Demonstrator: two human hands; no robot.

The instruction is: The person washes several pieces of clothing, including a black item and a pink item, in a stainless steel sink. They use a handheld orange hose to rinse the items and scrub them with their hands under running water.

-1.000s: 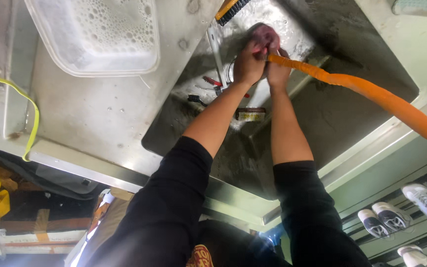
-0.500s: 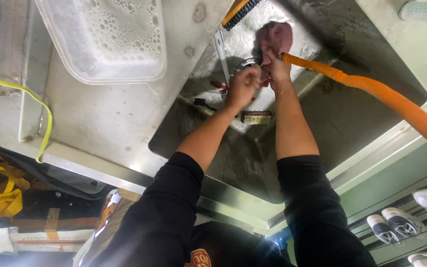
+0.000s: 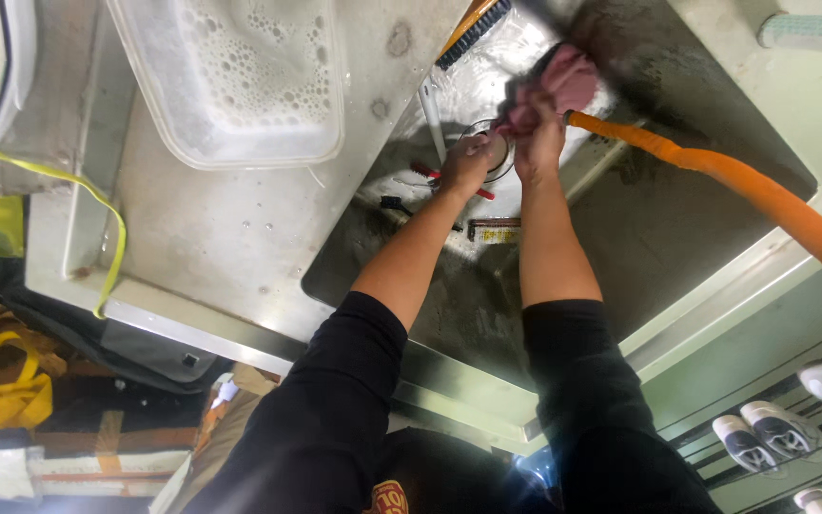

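Both my arms reach into a steel sink. My right hand grips a pink cloth, which bunches up above the fingers. The end of an orange hose meets this hand and runs off to the right edge. Beside it, my left hand is closed on a round clear item with a thin rim; what it is stays unclear. The two hands almost touch.
A white plastic tub of soapy water stands on the steel counter to the left. A brush, a red-handled tool and small bits lie in the sink. Shoes sit lower right, yellow straps and bags lower left.
The pink cloth has moved from between both hands to above the right hand. My left hand has dropped slightly lower and left, apart from the cloth.
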